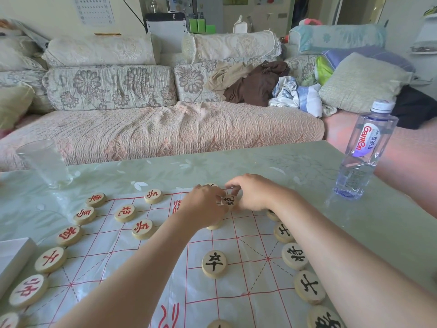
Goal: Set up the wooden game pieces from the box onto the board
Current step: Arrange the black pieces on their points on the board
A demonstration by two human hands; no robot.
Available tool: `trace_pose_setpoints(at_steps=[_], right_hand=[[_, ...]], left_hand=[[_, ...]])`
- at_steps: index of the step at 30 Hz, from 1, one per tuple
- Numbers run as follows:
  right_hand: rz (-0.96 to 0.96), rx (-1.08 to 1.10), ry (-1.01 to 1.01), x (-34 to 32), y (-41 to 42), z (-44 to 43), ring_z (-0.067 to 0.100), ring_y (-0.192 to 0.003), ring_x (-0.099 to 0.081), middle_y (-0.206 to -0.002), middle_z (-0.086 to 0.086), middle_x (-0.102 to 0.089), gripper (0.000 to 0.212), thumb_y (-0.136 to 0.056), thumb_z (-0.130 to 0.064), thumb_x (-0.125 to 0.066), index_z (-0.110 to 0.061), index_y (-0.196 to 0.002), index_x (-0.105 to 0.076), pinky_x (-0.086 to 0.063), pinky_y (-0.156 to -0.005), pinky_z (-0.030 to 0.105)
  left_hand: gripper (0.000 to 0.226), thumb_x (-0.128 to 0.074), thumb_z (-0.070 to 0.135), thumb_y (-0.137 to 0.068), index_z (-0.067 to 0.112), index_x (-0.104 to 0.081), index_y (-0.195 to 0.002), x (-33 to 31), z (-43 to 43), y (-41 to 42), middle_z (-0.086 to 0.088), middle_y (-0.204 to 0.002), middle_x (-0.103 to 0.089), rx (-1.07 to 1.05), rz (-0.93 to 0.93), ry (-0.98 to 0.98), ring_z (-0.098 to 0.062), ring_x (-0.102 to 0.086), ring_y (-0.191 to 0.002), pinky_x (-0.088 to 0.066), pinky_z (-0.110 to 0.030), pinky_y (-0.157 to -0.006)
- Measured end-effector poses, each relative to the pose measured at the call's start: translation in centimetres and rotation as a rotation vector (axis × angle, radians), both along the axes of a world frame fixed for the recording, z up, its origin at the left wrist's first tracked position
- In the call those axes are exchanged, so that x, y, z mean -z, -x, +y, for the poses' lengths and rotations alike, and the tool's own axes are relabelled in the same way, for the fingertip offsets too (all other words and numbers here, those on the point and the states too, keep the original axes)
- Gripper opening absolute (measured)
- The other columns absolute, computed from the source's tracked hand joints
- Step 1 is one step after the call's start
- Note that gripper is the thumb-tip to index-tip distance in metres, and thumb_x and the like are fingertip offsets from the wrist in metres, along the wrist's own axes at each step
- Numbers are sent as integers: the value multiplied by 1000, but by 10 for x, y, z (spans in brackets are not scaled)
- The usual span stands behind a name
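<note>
Pinching the piece (230,201) between left hand (203,207) and right hand (253,195); I should centre it on a far board (246,275) crossing.

Nine red-lettered pieces (142,228), six black-lettered pieces (214,263) plainly readable, four more discs (272,215) partly hidden. One board (250,275), one glass (47,162), one water bottle (364,157), one white box (11,254), two hands (203,207).

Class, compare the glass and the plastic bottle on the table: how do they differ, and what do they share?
The glass is open-topped and plain; the bottle is capped and labelled. The glass stands left of the board, the bottle right. Both are clear and upright on the table.
</note>
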State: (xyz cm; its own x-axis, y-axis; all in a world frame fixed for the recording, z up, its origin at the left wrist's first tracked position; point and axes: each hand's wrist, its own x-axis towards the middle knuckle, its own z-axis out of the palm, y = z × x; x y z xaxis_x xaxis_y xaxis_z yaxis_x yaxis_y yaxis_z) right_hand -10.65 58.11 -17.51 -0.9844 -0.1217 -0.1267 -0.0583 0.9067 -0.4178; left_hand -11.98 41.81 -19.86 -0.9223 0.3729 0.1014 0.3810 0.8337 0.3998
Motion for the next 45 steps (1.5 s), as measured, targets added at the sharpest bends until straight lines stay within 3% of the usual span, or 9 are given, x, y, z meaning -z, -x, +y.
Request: trace_pose_setpoints(at_steps=[5,14,17,20,26,32,36,42,45], right_hand=[[-38,5,52,-3,3,0,10,-110,-58,-120,-19,-61,65,-78,-41,-74,-36,-139,-52,-48,-93,29],[103,160,16,2,40,-26,19,-126,-53,-138,-5,-57,47,-93,-22,-57,-29,-140,-53,-43,-104,33],[83,156,-48,10,47,-35,22,-121,-55,-136,-2,-58,44,-90,-22,-57,-28,-134,-57,-46,-97,34],[85,163,-100,18,49,-39,22,-97,-62,-112,-1,-68,19,-86,-27,-61,-22,-103,-67,-52,-81,33],[104,122,-93,20,50,-41,23,-97,-62,-109,-4,-69,24,-85,-29,-63,-30,-108,-70,-47,-72,30],[127,123,-119,15,45,-42,24,-87,-63,-93,-2,-70,18,-81,-30,-63,-21,-92,-74,-55,-75,32],[116,139,-92,13,41,-43,25,-94,-65,-102,0,-72,25,-80,-29,-64,-22,-102,-75,-55,-79,33],[127,172,-153,4,33,-41,22,-72,-65,-67,-2,-67,45,-67,-61,-70,-17,-77,-75,-45,-58,26],[102,165,-144,2,33,-36,17,-81,-66,-83,-9,-71,31,-69,-54,-74,-28,-85,-77,-49,-66,25]], left_hand=[[36,-62,32,-85,30,-60,-121,-5,-11,9,13,-106,-66,9,4,-58,-15,-55,-105,-46,-31,-91],[31,-54,28,-89,31,-59,-120,-8,-38,48,9,-113,-62,-167,-34,-75,-18,-58,-97,-52,-32,-79],[40,-56,35,-90,31,-54,-130,-4,-36,51,10,-121,-60,-106,-38,13,-17,-52,-112,-49,-35,-90],[47,-57,38,-89,30,-49,-136,1,-34,54,7,-125,-56,-65,-65,70,-19,-46,-121,-45,-39,-96],[42,-66,35,-83,28,-59,-123,11,-37,58,2,-115,-61,-80,-46,4,-21,-53,-112,-48,-41,-93],[45,-63,27,-85,27,-56,-129,17,-40,52,12,-113,-64,-91,-1,-51,-17,-51,-113,-47,-33,-90],[44,-66,31,-83,29,-58,-126,17,-39,51,10,-111,-65,-74,3,-11,-19,-51,-113,-47,-33,-91],[55,-68,35,-84,25,-51,-135,16,-35,53,12,-121,-62,-42,-65,-89,-19,-48,-119,-42,-38,-101],[64,-72,41,-80,27,-49,-138,18,-35,53,11,-121,-62,-14,-86,-140,-20,-50,-117,-41,-40,-103]])
